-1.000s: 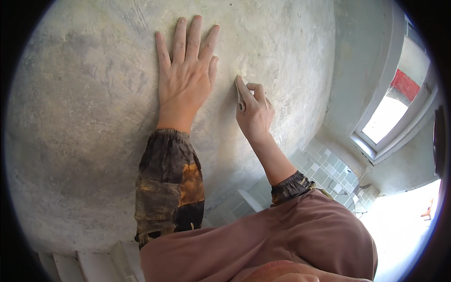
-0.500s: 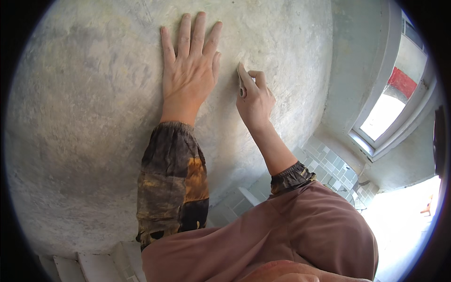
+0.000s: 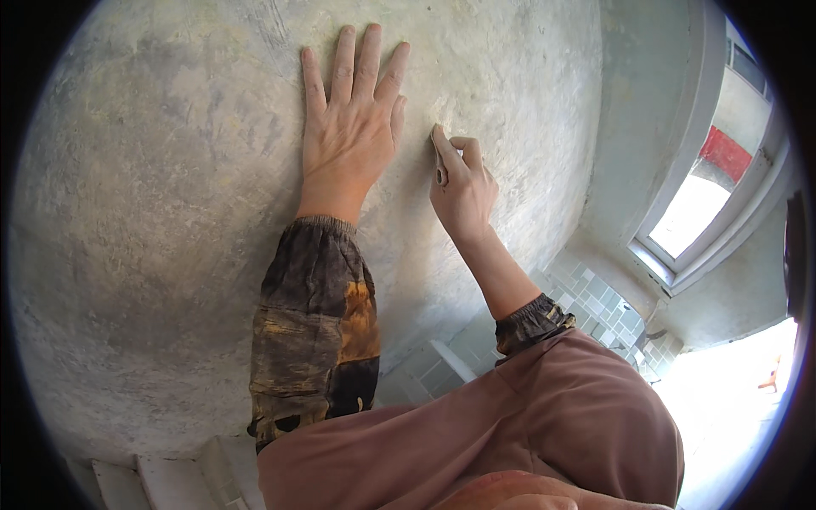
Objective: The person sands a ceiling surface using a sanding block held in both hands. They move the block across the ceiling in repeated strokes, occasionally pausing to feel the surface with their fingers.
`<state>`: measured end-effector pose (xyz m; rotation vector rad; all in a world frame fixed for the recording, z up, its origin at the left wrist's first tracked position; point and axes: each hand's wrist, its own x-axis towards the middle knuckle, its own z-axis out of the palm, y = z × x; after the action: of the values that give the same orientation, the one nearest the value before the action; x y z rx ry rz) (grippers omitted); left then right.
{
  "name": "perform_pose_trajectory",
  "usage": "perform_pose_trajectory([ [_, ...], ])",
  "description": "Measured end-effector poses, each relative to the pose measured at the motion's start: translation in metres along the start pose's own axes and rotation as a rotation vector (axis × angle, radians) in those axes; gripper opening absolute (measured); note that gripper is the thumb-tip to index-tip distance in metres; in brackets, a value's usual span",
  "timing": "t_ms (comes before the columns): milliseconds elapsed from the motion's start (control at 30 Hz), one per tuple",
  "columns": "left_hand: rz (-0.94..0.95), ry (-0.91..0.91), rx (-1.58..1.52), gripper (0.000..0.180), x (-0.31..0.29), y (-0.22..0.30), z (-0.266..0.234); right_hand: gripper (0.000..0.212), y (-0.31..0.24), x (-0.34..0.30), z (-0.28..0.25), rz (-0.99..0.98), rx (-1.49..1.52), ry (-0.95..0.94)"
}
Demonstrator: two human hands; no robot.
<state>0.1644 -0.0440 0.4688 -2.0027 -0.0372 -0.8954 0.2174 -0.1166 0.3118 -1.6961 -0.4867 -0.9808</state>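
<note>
My left hand (image 3: 350, 140) lies flat against the mottled grey plaster wall (image 3: 187, 195), fingers spread and pointing up, with nothing in it. To its right, my right hand (image 3: 463, 187) is closed, pinching a thin, pale flat piece (image 3: 440, 170) against the wall. This piece shows only edge-on, with a rounded, looped lower end; the fingers cover the rest, and its exact kind cannot be made out. Pale dust coats the fingers of both hands.
At the right, a window (image 3: 688, 212) is set in the adjoining wall. Pale green tiles (image 3: 586, 293) cover the lower corner behind my right arm. Light steps or ledges (image 3: 161, 480) show at the lower left, and a bright opening (image 3: 731, 408) at the lower right.
In the picture, both hands sit slightly further right. The right hand with the pale piece has moved a little down the wall, and the left hand stays flat.
</note>
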Motion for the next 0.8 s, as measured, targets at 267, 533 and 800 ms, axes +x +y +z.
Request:
perform_pose_trajectory([
  [267,0.004,0.022,-0.004,0.054,0.001,0.003,-0.001,0.043,0.001,0.001,-0.005,0.004,-0.006,-0.031],
  [533,0.003,0.044,0.001,0.053,-0.002,0.001,-0.002,0.042,-0.002,0.004,-0.006,0.037,-0.001,-0.04],
  [800,0.001,0.02,0.028,0.054,-0.002,0.003,-0.005,0.04,0.001,0.015,-0.004,-0.025,0.011,0.055],
])
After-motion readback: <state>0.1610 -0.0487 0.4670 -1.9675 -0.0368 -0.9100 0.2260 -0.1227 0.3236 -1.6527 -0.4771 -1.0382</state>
